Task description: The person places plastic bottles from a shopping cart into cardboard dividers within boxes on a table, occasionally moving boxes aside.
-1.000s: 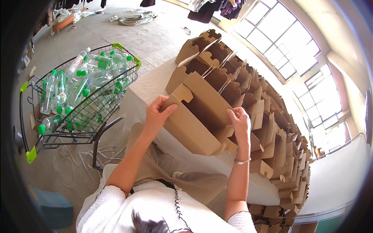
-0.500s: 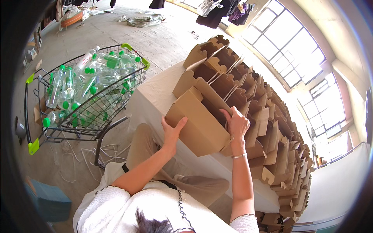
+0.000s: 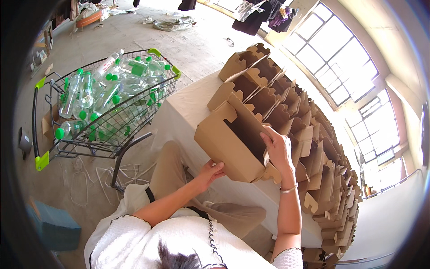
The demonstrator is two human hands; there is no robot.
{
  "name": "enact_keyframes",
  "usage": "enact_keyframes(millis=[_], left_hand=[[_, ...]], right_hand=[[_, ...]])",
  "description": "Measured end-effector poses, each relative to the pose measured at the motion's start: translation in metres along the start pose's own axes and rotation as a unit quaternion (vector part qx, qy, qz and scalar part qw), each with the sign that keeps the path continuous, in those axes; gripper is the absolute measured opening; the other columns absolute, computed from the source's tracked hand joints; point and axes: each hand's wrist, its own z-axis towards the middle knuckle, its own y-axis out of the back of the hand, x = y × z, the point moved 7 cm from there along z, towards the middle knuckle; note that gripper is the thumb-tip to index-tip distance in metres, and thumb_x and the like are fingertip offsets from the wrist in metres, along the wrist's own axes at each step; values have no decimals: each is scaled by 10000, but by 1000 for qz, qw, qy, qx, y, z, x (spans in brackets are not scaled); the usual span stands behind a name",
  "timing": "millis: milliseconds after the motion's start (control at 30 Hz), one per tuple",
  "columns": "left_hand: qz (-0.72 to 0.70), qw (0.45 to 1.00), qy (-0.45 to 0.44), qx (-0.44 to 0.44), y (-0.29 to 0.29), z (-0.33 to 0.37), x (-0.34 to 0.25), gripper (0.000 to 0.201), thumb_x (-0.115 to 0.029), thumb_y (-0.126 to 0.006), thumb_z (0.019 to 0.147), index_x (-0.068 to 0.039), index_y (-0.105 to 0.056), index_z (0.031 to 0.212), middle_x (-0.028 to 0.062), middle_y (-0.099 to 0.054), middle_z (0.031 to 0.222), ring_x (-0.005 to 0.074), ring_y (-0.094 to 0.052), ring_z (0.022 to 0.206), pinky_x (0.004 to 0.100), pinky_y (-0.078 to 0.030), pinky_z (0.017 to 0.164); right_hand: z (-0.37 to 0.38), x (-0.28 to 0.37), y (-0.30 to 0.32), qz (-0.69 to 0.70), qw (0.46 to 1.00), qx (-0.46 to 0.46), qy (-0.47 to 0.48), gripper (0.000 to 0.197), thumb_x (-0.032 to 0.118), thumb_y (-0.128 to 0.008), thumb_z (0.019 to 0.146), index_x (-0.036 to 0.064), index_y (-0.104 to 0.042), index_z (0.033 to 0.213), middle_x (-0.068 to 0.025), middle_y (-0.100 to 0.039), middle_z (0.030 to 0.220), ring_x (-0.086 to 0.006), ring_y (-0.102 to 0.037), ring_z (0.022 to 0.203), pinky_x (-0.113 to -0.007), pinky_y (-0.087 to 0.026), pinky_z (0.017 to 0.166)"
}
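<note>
A brown cardboard box, open at its top, is tilted at the near edge of a white-covered table. My right hand grips its right-hand rim, the thumb toward the box's inside and the fingers partly hidden. With fingers bent and thumb extended, my left hand touches the lower near side of the same box. Cut-out tabs show at the box's lower right corner, beneath my right hand. Close behind it stand several similar open cardboard boxes in rows.
To the left stands a wire shopping cart full of clear plastic bottles with green caps. The table's white cloth hangs down its near side. A blue block and loose white strapping lie on the floor.
The box has turned so more of its open inside shows. My left hand has slid down its near side toward the lower edge, while my right hand has shifted slightly right.
</note>
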Motion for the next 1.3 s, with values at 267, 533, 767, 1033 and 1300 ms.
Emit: enact_keyframes(millis=[267,533,767,1033,1300], left_hand=[[-63,994,-39,-86,43,-51,-33,590,-400,-733,958,-103,-484,1404,40,-614,1355,194,-633,1201,377,-527,1020],[-9,950,-272,-151,64,-68,-213,393,-353,-555,1064,-69,-595,1332,42,-682,1271,172,-647,1177,345,-530,1011],[-14,950,-280,-137,121,46,-326,368,-298,-552,1061,-42,-633,1311,38,-708,1190,136,-673,1057,311,-544,905],[84,978,-165,-98,169,207,-338,266,-214,-588,1024,-29,-709,1172,43,-731,1031,99,-675,814,254,-542,698],[224,907,-317,-166,134,220,-299,413,-304,-491,1077,26,-739,1060,57,-730,973,115,-619,893,281,-475,836]], right_hand=[[7,66,-17,45,998,38,-4,254,190,-656,995,107,-696,1231,-185,-594,647,-358,-589,580,-401,-483,599],[54,121,-38,280,959,11,-34,604,0,-422,979,121,-373,1568,-138,-466,640,-199,-436,564,-350,-433,595],[117,135,-73,416,909,24,-29,527,20,-409,976,-46,-447,1497,-135,-597,769,-201,-758,738,-279,-495,606],[178,76,-103,365,929,1,-55,507,90,-498,967,-115,-494,1432,-96,-664,830,-193,-750,759,-264,-545,666],[202,41,-80,210,961,101,-146,323,261,-555,1041,5,-734,1126,-95,-705,684,-132,-681,545,-260,-536,489]])
